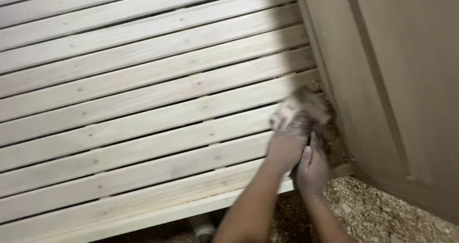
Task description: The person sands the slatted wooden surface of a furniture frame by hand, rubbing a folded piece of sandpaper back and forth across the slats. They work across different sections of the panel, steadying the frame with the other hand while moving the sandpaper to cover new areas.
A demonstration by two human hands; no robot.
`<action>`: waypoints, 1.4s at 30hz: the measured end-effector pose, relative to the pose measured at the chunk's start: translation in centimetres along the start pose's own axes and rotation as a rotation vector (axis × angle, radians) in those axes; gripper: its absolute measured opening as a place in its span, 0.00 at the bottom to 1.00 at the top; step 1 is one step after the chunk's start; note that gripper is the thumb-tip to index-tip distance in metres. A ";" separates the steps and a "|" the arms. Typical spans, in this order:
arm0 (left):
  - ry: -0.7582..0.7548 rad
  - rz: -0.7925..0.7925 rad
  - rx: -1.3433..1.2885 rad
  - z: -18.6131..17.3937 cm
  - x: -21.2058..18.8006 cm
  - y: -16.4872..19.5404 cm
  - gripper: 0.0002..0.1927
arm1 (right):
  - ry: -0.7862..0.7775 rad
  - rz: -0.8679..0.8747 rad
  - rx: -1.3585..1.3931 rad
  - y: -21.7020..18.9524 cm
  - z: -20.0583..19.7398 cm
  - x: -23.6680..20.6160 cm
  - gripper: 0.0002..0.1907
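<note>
Crumpled, blurred rag (302, 110), no clear long axis, sits at the right end of the slatted pine panel (143, 109), against the brown wall (406, 80). Left hand (285, 149) clutches it; right hand (313, 169) beside, fingers together. Sawdust floor (382, 214) below panel.

Bare forearms, sleeveless, ringless hands

Right of the grip the brown wall panel (401, 94) stands close and blocks passage. Left of and above the grip the slatted wooden panel (143, 94) runs bare, with only narrow gaps between slats. Below the grip lies open sawdust-strewn floor (382, 214).
</note>
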State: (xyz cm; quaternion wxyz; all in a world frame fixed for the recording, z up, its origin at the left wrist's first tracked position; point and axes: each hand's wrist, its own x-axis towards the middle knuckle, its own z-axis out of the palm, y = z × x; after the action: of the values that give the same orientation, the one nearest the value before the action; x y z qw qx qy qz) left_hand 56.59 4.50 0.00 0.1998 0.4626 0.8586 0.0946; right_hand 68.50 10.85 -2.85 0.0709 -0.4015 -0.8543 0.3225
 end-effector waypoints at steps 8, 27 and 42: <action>0.664 -0.525 0.012 -1.8 -25.6 -20.9 0.24 | -0.013 -0.241 -0.434 -1.3 0.4 1.4 0.34; 0.598 -0.777 0.301 -2.4 -37.2 -29.9 0.29 | -0.577 -0.370 -0.726 -14.3 9.1 -5.3 0.50; 0.551 -0.906 0.214 -3.1 -40.6 -32.7 0.29 | -0.465 -0.456 -0.674 -17.2 10.1 -4.8 0.57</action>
State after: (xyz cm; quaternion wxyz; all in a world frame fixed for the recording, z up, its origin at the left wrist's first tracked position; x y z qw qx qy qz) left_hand 50.50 -47.30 1.88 -0.0603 0.0219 0.9975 0.0287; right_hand 56.82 -5.74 0.40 -0.1876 -0.1212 -0.9711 0.0847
